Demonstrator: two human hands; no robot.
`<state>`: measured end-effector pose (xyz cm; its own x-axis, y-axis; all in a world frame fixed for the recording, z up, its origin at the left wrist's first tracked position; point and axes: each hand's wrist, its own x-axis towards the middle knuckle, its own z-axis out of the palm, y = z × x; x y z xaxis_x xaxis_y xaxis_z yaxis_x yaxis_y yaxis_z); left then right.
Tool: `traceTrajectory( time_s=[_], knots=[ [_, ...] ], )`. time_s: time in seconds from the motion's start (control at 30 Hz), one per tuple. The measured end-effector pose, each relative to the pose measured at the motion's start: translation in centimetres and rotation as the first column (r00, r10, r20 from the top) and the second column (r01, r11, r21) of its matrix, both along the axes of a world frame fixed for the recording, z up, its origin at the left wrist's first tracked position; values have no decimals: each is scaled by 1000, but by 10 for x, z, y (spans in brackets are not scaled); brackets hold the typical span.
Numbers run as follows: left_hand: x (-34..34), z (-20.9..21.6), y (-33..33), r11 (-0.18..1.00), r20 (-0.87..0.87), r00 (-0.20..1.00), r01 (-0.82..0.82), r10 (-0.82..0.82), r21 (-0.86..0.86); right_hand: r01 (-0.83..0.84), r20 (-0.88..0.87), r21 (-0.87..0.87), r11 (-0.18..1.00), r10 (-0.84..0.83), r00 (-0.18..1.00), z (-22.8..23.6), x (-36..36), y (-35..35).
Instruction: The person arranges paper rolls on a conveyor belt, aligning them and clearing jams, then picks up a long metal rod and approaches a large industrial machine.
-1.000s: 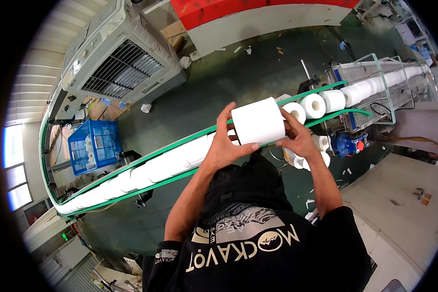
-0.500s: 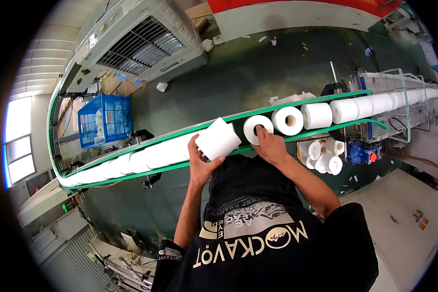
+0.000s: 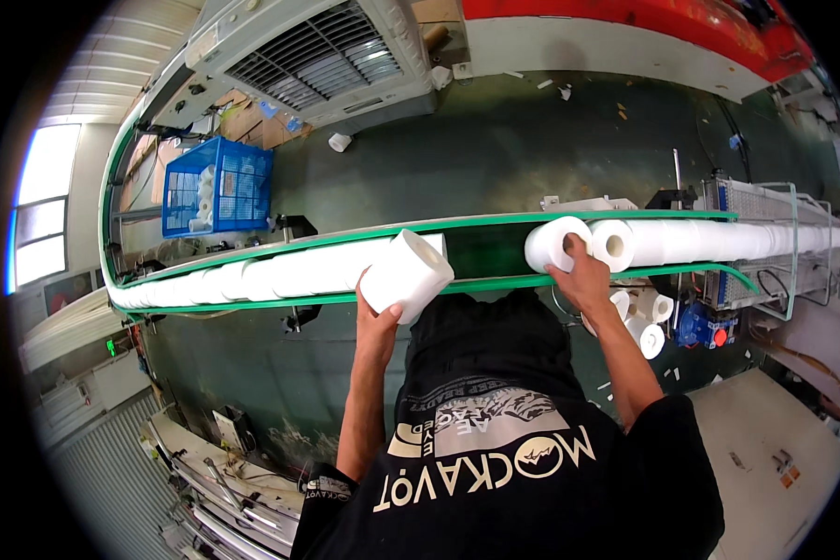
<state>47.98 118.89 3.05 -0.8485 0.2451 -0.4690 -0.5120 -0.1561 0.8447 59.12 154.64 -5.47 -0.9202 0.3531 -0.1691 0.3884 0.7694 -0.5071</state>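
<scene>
My left hand (image 3: 379, 322) grips a white toilet paper roll (image 3: 406, 278), tilted with its core end facing up and right. That roll is over the near side of the green-railed conveyor (image 3: 495, 284). My right hand (image 3: 588, 280) is on a second toilet roll (image 3: 548, 246) on the belt, with fingertips at its core and the thumb against its near side. Left of the held roll, a close row of white rolls (image 3: 308, 268) runs along the belt. Right of my right hand, another roll (image 3: 613, 245) shows its core, followed by a packed row (image 3: 681, 241).
Beyond the conveyor stand a blue plastic crate (image 3: 243, 203) with rolls inside and a large grey air cooler (image 3: 327, 89). Several rolls (image 3: 651, 338) sit below the near rail, beside a blue motor unit (image 3: 693, 327) with a red knob. A metal guard frame (image 3: 793, 252) surrounds the belt's right end.
My right hand has moved right with its roll, closing up on the rolls there and widening the belt gap. The left-hand roll has turned, so its core end now shows.
</scene>
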Motion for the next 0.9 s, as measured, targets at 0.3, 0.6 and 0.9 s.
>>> traceTrajectory(
  time_s=[0.3,0.6,0.9],
  knots=[
    [13,-4,-37,992,29,995,-97,95,76,-94,-338,-124,988,47,940,10,-46,-99],
    [17,-35,-56,977,89,993,-91,75,193,-238,-129,217,947,269,954,-15,-43,-105],
    [16,-24,-54,975,63,996,-78,66,209,-186,-27,124,975,190,981,-11,-24,-66]
  ],
)
